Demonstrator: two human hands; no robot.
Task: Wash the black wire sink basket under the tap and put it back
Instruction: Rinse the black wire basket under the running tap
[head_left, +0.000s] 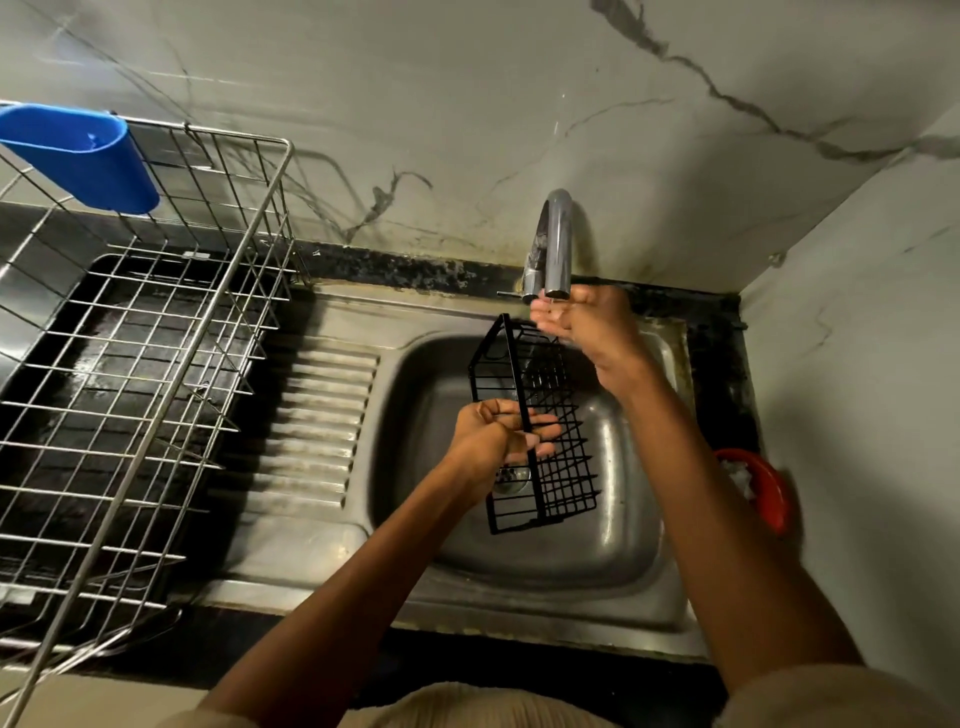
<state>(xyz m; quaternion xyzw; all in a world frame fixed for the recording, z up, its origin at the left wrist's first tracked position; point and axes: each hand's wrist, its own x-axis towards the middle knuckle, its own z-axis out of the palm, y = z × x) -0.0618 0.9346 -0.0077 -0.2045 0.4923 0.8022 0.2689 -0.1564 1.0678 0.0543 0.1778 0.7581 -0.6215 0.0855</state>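
One hand (498, 436) gripping basket (540, 431).

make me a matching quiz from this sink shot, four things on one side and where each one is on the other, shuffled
Things:
1. blue cup
2. black basket
3. red bowl
4. right hand

Places:
A. under the tap spout
B. hung on the wire rack, far left
C. on the counter right of the sink
D. held over the sink by the left hand

Pairs: 1-B, 2-D, 3-C, 4-A
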